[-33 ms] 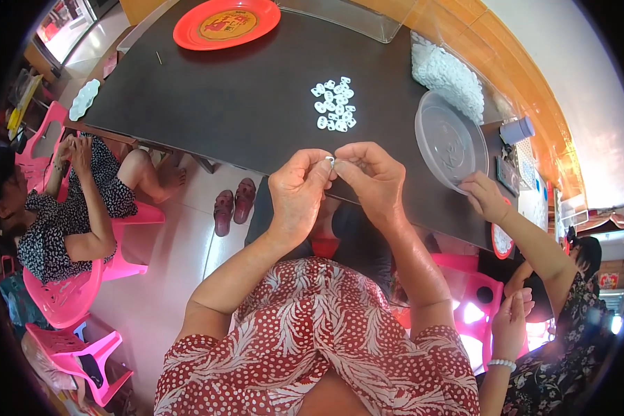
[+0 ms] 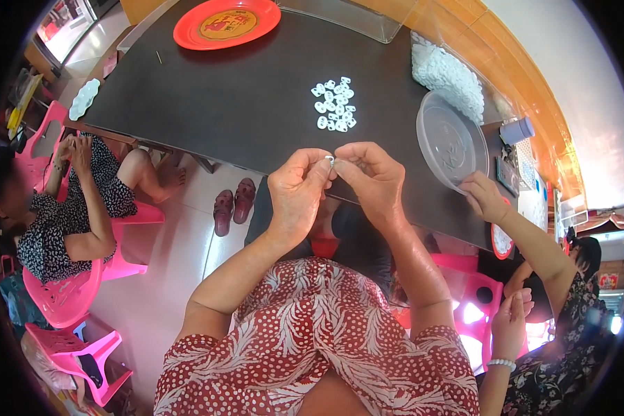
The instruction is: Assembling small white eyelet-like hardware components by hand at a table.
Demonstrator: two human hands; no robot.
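Both my hands pinch one small white piece at the near edge of the dark table.

Far across the dark table (image 2: 243, 104) lies a heap of small white pieces (image 2: 334, 104); a red plate (image 2: 227, 23) sits at the far edge, a clear round lid (image 2: 451, 142) to the right, and a bag of white pieces (image 2: 451, 73) beyond it. A neighbour's hand (image 2: 484, 197) rests by the lid on my right; another person sits on a pink chair (image 2: 62, 295) to my left. My left hand (image 2: 297, 191) and right hand (image 2: 371, 177) meet fingertip to fingertip, fingers curled in, thumbs and forefingers closed on the small white piece (image 2: 330, 161), raised just over the table's near edge with nothing blocking them.
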